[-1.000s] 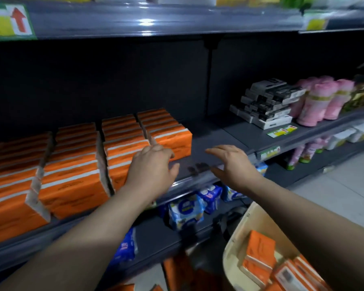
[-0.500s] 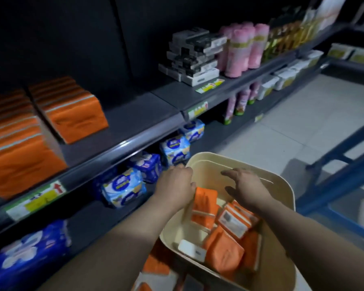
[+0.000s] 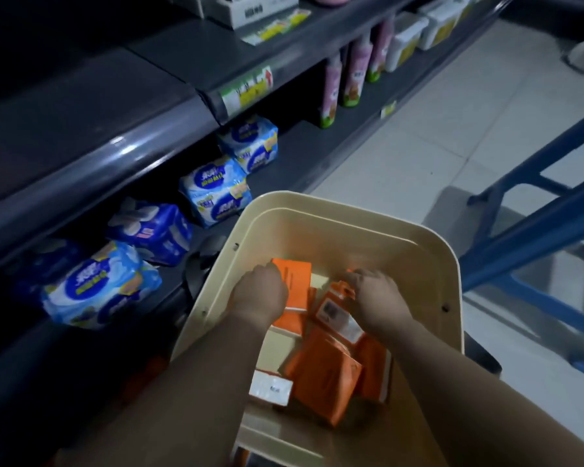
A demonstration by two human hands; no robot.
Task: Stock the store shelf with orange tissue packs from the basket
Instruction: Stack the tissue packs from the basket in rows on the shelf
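Both hands are down in the cream basket [image 3: 429, 251], lower centre of the frame.
The left hand [image 3: 258, 293] curls round an upright orange tissue pack [image 3: 295, 274]. The right hand [image 3: 376, 299] bends over a barcoded pack [image 3: 334, 310], but I cannot tell if it grips. Loose orange packs [image 3: 321, 375] lie beneath; the dark shelf [image 3: 98, 163] spans the upper left.

blue-white wrapped packs [image 3: 216, 193] in row at left; pink bottles [image 3: 354, 75] just beside white tubs [image 3: 407, 38]; blue metal frame [image 3: 536, 230] on tiled floor [image 3: 435, 129].

Dim light falls on pale floor tiles [image 3: 435, 136], a blue metal frame [image 3: 536, 230] and dark shelving [image 3: 91, 106].
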